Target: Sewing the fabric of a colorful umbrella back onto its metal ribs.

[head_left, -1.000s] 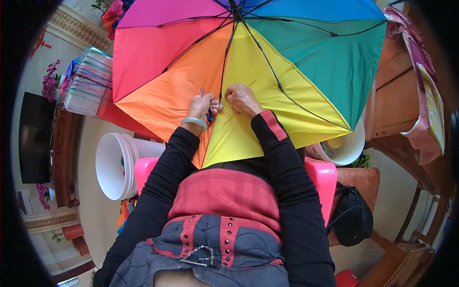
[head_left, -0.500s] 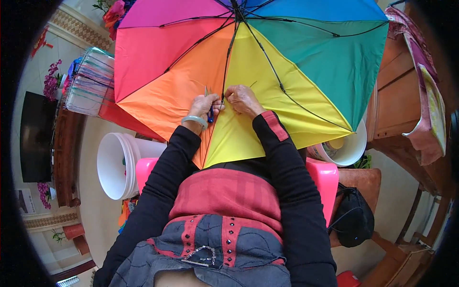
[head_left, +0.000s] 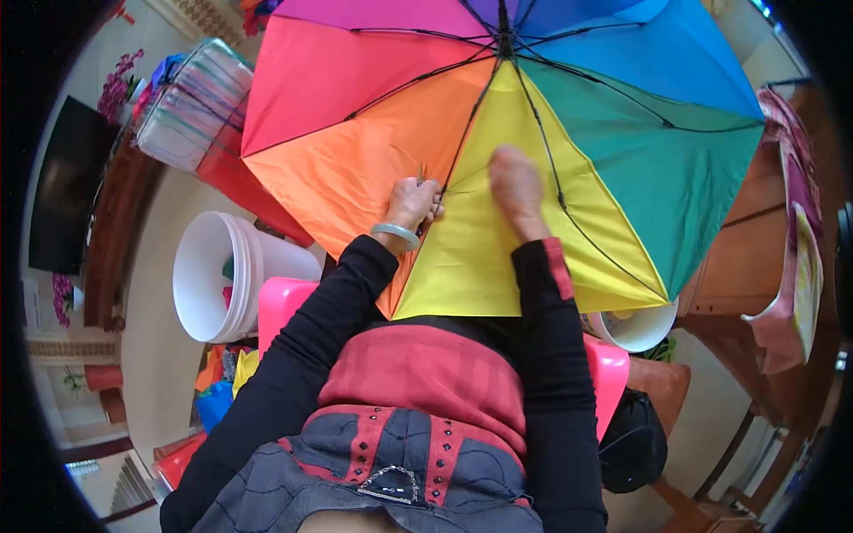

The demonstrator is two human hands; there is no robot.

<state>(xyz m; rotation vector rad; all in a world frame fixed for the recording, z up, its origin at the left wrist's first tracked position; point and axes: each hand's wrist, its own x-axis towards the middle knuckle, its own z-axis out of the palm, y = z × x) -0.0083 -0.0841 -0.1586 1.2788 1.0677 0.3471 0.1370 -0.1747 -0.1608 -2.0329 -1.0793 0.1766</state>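
Note:
A rainbow-coloured umbrella (head_left: 346, 160) lies spread over my lap, its inside with dark ribs facing me and its hub at the top. My left hand (head_left: 413, 202) is closed around small scissors (head_left: 423, 171) whose blade tips point away from me. Its fingers also touch the rib along the orange and yellow seam. My right hand (head_left: 516, 182) is a closed fist above the yellow panel, slightly blurred by motion. From the rib by my left fingers, a thin dark thread (head_left: 468, 180) runs toward this fist. Whether a needle is in it cannot be seen.
White buckets (head_left: 203, 275) stand at my left, and another white tub (head_left: 644, 329) is at right beneath the umbrella's edge. I sit on a pink chair (head_left: 608, 377). A black bag (head_left: 633, 444) lies at right beside wooden furniture (head_left: 733, 258); a clear box (head_left: 191, 115) is at far left.
My right hand has lifted away from the rib, up and to the right, with the thread stretching behind it. My left hand stays at the seam. The whole view has shifted and turned slightly.

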